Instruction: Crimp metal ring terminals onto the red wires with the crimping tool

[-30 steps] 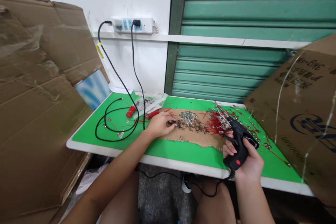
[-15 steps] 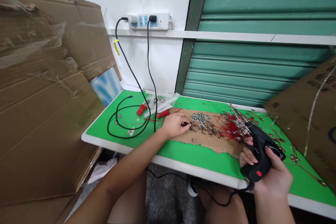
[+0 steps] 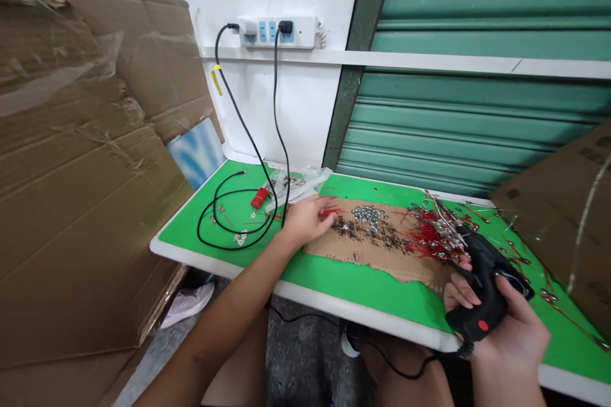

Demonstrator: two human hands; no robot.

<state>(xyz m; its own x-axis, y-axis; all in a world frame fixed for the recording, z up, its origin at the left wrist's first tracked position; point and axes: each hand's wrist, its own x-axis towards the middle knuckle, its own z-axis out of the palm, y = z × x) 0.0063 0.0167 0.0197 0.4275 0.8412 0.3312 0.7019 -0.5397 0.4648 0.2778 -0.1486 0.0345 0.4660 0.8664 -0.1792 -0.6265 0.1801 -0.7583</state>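
Left hand (image 3: 304, 222) shifted to red wires (image 3: 331, 211) at the cardboard's (image 3: 334, 249) left, probably picking, grip unclear; right hand (image 3: 518, 334) clamps soldering gun (image 3: 483, 283); fine pinch likely needed.

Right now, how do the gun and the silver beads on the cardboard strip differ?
The gun is black with a red dot; the beads are silver. The gun is one large tool, the beads many small pieces. The right hand holds the gun, while the beads lie loose on the cardboard strip. Both are right of the left hand.

right fingers (image 3: 464, 292) around black tool (image 3: 484, 296), green tabletop (image 3: 334, 280)
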